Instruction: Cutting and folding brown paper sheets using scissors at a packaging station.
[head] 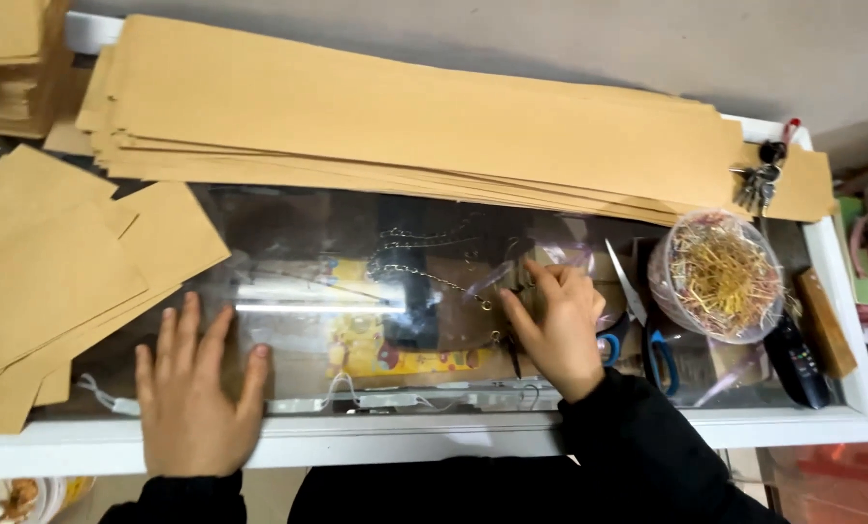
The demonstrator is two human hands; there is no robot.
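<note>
My left hand (pixel 193 388) lies flat, fingers spread, on the glass top of a display counter (pixel 356 223), close to the front edge. My right hand (pixel 555 325) rests on the glass further right, fingers curled and pinching at a thin clear plastic piece (pixel 550 260); whether it grips it firmly is unclear. A long stack of brown paper sheets (pixel 405 121) runs along the back of the counter. More brown sheets (pixel 46 272) are piled at the left, just beside my left hand.
A clear bowl of thin golden sticks (pixel 723 277) stands right of my right hand. Blue-handled scissors (pixel 638 320), a black remote (pixel 801 361), a wooden block (pixel 826 320) and a bunch of keys (pixel 762 180) lie at the right. Chains and coloured items show under the glass.
</note>
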